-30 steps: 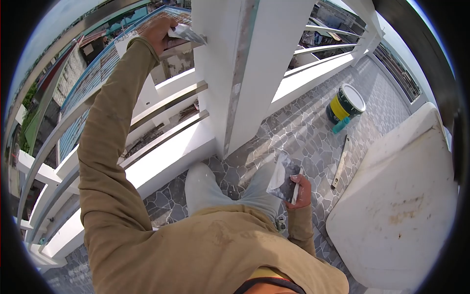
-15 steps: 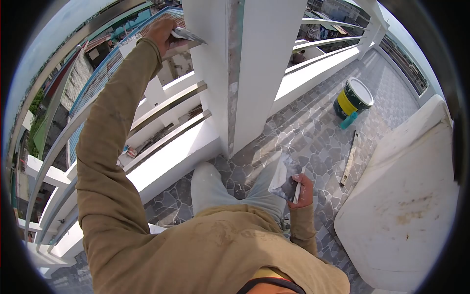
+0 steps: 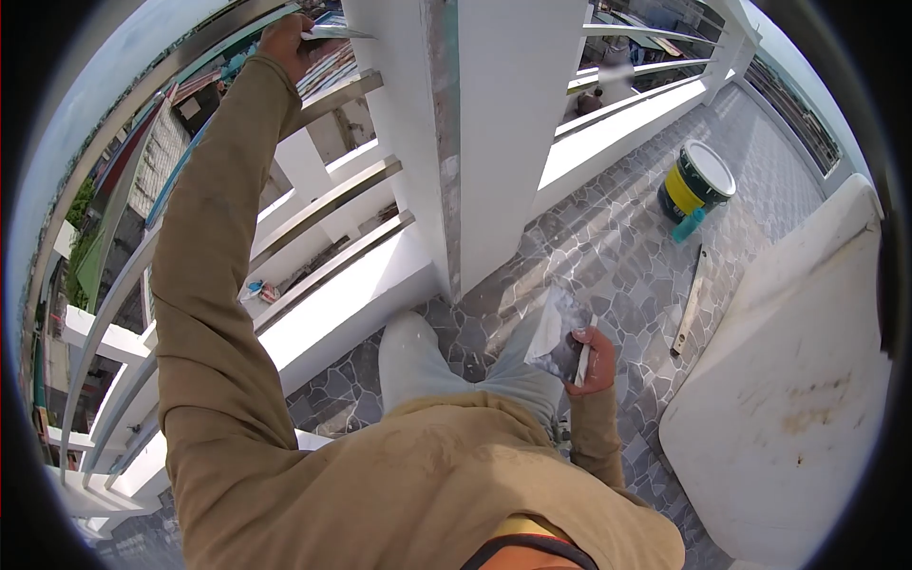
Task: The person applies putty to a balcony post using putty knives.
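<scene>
Raised to the upper left, my left hand [image 3: 285, 47] grips a putty knife [image 3: 334, 33], its blade reaching the face of the white pillar [image 3: 404, 104]. Low in front of my body, my right hand [image 3: 597, 363] is closed around the handle of a broad flat scraper [image 3: 551, 337]. White filler paste covers part of its grey blade. A grey, unpainted-looking strip [image 3: 446, 123] runs down the pillar's corner between two white faces.
White railings [image 3: 328, 204] flank the pillar. On the stone-patterned floor [image 3: 617, 266] are a lidded bucket [image 3: 698, 180] with a yellow band, a teal bottle [image 3: 688, 225] and a spirit level [image 3: 691, 299]. A large stained white panel [image 3: 779, 408] stands at right.
My left hand has moved upward along the pillar with the putty knife. The right hand stays low with its scraper, and the view has shifted slightly.
</scene>
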Demonstrator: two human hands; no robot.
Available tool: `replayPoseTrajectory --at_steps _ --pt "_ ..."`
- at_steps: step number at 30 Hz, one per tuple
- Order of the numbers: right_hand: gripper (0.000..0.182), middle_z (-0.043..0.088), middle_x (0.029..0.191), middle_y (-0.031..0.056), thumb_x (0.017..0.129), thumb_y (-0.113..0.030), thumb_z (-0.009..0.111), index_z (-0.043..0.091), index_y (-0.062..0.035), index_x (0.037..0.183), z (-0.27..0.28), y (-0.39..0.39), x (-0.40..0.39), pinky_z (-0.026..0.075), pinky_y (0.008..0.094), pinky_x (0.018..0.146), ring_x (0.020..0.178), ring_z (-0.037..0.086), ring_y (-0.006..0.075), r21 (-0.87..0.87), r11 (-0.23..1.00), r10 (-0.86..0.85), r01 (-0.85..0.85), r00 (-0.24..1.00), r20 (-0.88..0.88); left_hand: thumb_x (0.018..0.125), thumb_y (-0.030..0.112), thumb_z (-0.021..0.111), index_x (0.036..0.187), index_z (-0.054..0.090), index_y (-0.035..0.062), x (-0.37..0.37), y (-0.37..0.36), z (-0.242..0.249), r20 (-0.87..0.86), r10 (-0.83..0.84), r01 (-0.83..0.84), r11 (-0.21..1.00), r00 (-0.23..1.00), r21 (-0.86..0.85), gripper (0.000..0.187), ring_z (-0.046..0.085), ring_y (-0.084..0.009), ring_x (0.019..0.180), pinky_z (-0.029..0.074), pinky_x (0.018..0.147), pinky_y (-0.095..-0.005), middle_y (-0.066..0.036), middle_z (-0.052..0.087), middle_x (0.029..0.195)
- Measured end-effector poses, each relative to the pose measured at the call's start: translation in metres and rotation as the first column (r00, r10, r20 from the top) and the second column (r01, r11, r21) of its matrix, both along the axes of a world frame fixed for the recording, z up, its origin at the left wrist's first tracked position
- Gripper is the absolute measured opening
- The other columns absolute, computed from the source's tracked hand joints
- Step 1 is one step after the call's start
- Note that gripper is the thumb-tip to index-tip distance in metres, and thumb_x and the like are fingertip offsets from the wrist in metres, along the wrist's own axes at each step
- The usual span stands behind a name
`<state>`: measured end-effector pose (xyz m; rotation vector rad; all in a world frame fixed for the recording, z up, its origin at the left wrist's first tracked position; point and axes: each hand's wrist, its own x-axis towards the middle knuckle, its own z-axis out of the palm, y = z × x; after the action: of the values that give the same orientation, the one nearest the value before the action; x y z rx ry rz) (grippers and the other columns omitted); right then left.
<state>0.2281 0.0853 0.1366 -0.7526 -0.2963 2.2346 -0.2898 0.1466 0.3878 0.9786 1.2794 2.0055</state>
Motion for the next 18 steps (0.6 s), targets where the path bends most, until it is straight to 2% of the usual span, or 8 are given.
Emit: replayPoseTrajectory --at_steps 2,4,8,10,12,13,15,18 --pt "0.028 0.065 0.090 0.0122 0.075 -0.009 0.050 0.059 0.0032 0.099 0.002 0.000 -0.002 0.056 0.0357 0.077 0.082 0.065 0.0252 0.042 0.999 -0.007 0.005 0.999 0.033 0.085 0.010 0.049 0.096 0.045 -0.0061 0.015 -0.018 -0.005 0.065 0.050 -0.052 0.998 0.997 0.031 0.020 0.055 -0.0280 0.099 0.056 0.081 -0.0328 -0.019 0.049 0.104" --pt "0.030 0.065 0.091 0.0126 0.075 -0.008 0.049 0.058 0.0036 0.102 0.004 0.002 -0.001 0.055 0.0361 0.078 0.083 0.065 0.0255 0.089 0.996 -0.032 0.027 0.998 0.057 0.084 0.009 0.048 0.096 0.044 -0.0053 0.011 -0.022 -0.012 0.200 0.077 -0.067 0.996 0.977 -0.055 0.019 0.055 -0.0281 0.097 0.056 0.079 -0.0321 -0.019 0.048 0.106" --pt "0.032 0.065 0.092 0.0128 0.075 -0.007 0.049 0.056 0.0040 0.104 0.000 0.005 0.004 0.055 0.0371 0.079 0.084 0.066 0.0258 0.086 0.995 -0.061 0.055 0.996 0.068 0.082 0.006 0.050 0.093 0.042 -0.0034 -0.004 -0.019 -0.034 0.100 0.045 -0.030 0.989 0.994 -0.146 0.017 0.056 -0.0293 0.093 0.059 0.073 -0.0311 -0.018 0.045 0.100" --pt "0.031 0.065 0.091 0.0126 0.075 -0.007 0.049 0.057 0.0036 0.103 0.003 0.005 0.002 0.055 0.0373 0.079 0.084 0.066 0.0259 0.076 0.996 -0.058 0.053 0.996 0.070 0.080 0.005 0.051 0.092 0.041 -0.0020 -0.002 -0.016 -0.034 0.135 0.068 -0.050 0.989 0.989 -0.137 0.017 0.058 -0.0267 0.086 0.060 0.071 -0.0308 -0.016 0.044 0.097" --pt "0.017 0.065 0.078 0.0090 0.073 -0.009 0.053 0.061 -0.0025 0.086 0.012 0.001 -0.001 0.056 0.0406 0.073 0.073 0.065 0.0249 0.069 0.994 -0.096 0.087 0.985 0.142 0.079 0.004 0.052 0.090 0.042 -0.0012 0.007 -0.018 -0.030 0.108 0.077 -0.052 0.975 0.991 -0.216 0.016 0.059 -0.0240 0.080 0.060 0.072 -0.0313 -0.015 0.046 0.093" --pt "0.017 0.065 0.078 0.0090 0.073 -0.009 0.053 0.061 -0.0025 0.086 0.006 0.003 0.002 0.056 0.0406 0.073 0.073 0.065 0.0249 0.072 0.994 -0.093 0.083 0.985 0.144 0.079 0.004 0.052 0.090 0.042 -0.0012 0.007 -0.018 -0.030 0.111 0.080 -0.054 0.976 0.991 -0.213 0.016 0.059 -0.0240 0.080 0.060 0.072 -0.0313 -0.015 0.046 0.093" --pt "0.027 0.065 0.089 0.0123 0.074 -0.006 0.051 0.057 0.0017 0.099 -0.011 0.007 0.010 0.056 0.0378 0.079 0.082 0.066 0.0260 0.073 0.997 -0.036 0.034 0.999 0.020 0.079 0.004 0.052 0.090 0.043 -0.0006 0.006 -0.014 -0.029 0.091 0.043 -0.019 0.968 0.995 -0.248 0.015 0.059 -0.0235 0.080 0.060 0.071 -0.0312 -0.014 0.047 0.089" --pt "0.026 0.065 0.088 0.0118 0.074 -0.006 0.051 0.057 0.0015 0.098 -0.009 0.005 0.006 0.056 0.0379 0.078 0.081 0.066 0.0257 0.073 0.997 -0.011 0.011 1.000 0.006 0.079 0.004 0.052 0.089 0.044 0.0000 0.013 -0.011 -0.026 0.101 0.043 -0.016 0.967 0.994 -0.255 0.014 0.060 -0.0235 0.078 0.060 0.071 -0.0321 -0.012 0.049 0.087"
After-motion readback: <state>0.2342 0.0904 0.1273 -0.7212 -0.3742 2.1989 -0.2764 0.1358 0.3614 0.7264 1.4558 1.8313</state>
